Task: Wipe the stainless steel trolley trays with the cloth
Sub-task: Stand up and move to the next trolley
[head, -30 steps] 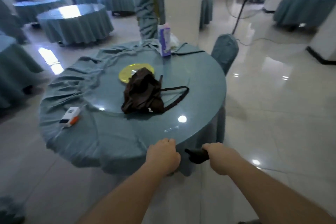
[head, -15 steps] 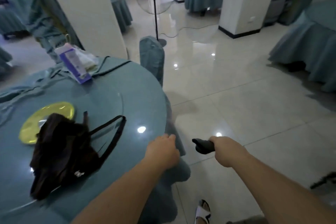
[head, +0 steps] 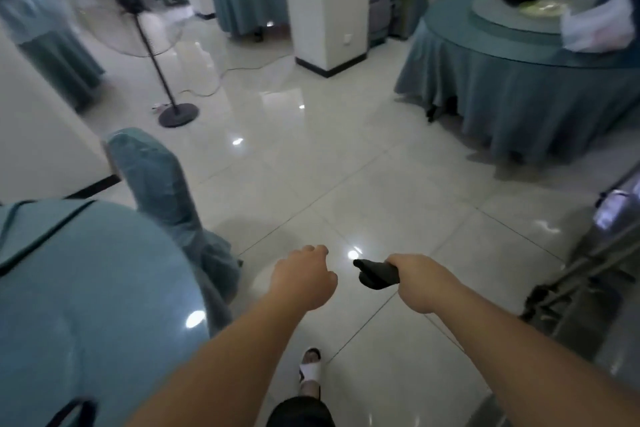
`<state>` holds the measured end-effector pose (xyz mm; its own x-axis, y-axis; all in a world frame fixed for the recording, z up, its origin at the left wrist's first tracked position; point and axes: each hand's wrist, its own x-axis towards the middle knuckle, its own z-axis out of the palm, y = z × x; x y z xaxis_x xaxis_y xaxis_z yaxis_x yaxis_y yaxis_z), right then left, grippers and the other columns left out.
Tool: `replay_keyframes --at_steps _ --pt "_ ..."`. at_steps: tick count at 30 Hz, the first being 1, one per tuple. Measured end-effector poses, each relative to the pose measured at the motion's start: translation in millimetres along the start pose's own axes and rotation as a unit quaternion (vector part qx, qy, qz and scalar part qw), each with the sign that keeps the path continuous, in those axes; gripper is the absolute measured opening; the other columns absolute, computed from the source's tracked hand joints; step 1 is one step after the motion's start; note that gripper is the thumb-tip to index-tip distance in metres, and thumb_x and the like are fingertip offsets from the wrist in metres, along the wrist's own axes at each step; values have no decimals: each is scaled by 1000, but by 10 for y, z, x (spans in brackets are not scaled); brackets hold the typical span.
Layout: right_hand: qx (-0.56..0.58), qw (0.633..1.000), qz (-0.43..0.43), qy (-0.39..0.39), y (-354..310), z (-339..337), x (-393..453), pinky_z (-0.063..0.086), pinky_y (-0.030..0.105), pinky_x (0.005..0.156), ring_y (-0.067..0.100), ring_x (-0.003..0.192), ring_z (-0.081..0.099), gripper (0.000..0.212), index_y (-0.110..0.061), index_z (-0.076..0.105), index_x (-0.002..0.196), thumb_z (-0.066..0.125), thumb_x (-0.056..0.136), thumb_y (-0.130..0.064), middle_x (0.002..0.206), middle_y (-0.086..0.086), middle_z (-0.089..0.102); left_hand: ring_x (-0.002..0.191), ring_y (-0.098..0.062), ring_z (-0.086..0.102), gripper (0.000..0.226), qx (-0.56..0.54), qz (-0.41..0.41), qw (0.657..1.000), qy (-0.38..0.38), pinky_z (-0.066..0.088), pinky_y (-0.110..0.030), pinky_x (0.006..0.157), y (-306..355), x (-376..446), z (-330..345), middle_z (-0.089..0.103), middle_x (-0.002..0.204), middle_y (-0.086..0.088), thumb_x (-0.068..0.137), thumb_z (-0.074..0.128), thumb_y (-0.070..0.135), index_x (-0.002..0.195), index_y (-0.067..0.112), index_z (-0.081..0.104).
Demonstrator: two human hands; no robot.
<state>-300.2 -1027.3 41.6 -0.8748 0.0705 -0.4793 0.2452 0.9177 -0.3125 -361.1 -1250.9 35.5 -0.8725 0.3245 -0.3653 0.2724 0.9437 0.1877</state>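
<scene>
The right hand (head: pixel 420 279) grips a dark cloth (head: pixel 377 273) above the floor (head: pixel 346 166). The left hand (head: pixel 304 276) is loosely curled, holding nothing. The trolley (head: pixel 588 263) stands at the right edge, blurred.

1. Glossy pale tiled floor (head: pixel 346 184) mirrors ceiling lights;
2. Round tables in teal cloth (head: pixel 519 87); covered chair (head: pixel 156 177) beside the near tabletop (head: pixel 86 288);
3. White pillar (head: pixel 325 3); standing fan (head: pixel 138 24) behind.
</scene>
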Motion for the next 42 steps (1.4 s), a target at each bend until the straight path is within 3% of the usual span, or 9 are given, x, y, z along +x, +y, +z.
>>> replay_keyframes --at_steps 9,16,19,23,26,31,36,39,42 --pt "87 978 183 52 810 -693 1063 53 35 76 19 88 64 43 -29 60 114 45 85 -1 100 -4 63 129 -26 52 51 95 172 979 -50 43 -42 101 626 2095 -515 55 141 1 102 45 43 149 24 45" --pt "202 907 346 127 1663 -810 1049 54 34 72 16 81 61 42 -29 59 119 47 90 -2 93 -3 61 130 -26 51 51 155 309 934 -93 43 -42 102 1723 3057 -657 54 144 0 101 47 39 148 21 46" --pt "230 876 407 123 2097 -810 996 58 39 78 16 80 61 38 -26 60 116 51 88 -3 93 -2 61 130 -26 52 52 177 368 906 -107 43 -43 101 2369 3300 -576 54 145 0 100 47 38 149 22 46" --pt "261 853 430 136 2766 -859 983 58 38 81 18 84 63 38 -23 61 120 54 88 -4 96 1 63 128 -27 53 51 205 424 876 -106 44 -44 99 3247 3551 -456 55 143 -1 101 46 39 149 21 47" --pt "272 843 444 139 3256 -993 945 57 35 77 18 83 63 38 -22 60 123 55 90 -5 97 1 63 129 -27 53 52 219 438 863 -121 44 -44 101 3864 3673 -420 55 144 -1 101 47 40 149 21 46" --pt "291 822 465 153 3878 -1173 813 59 37 82 18 85 63 31 -18 61 123 57 94 -8 101 5 65 132 -27 51 53 246 458 844 -133 43 -45 104 4677 3853 -384 53 147 -1 102 46 41 152 22 44" --pt "335 784 497 163 4205 -1081 767 56 33 80 19 87 64 30 -18 60 121 55 94 -6 102 6 66 134 -28 49 53 300 507 794 -153 42 -45 108 5459 4047 -233 51 150 -2 103 45 41 152 21 43" --pt "365 739 532 194 4341 -973 767 56 35 81 23 89 66 25 -11 63 113 50 94 -3 100 8 68 133 -28 50 52 330 549 751 -162 42 -45 107 5931 4172 -82 51 150 -2 103 44 39 152 22 43" --pt "405 685 569 207 4460 -956 820 55 33 77 20 86 65 26 -20 63 115 55 93 -7 100 5 69 132 -27 50 50 359 595 698 -172 42 -43 105 6392 4335 88 52 148 -2 103 44 38 150 22 44"
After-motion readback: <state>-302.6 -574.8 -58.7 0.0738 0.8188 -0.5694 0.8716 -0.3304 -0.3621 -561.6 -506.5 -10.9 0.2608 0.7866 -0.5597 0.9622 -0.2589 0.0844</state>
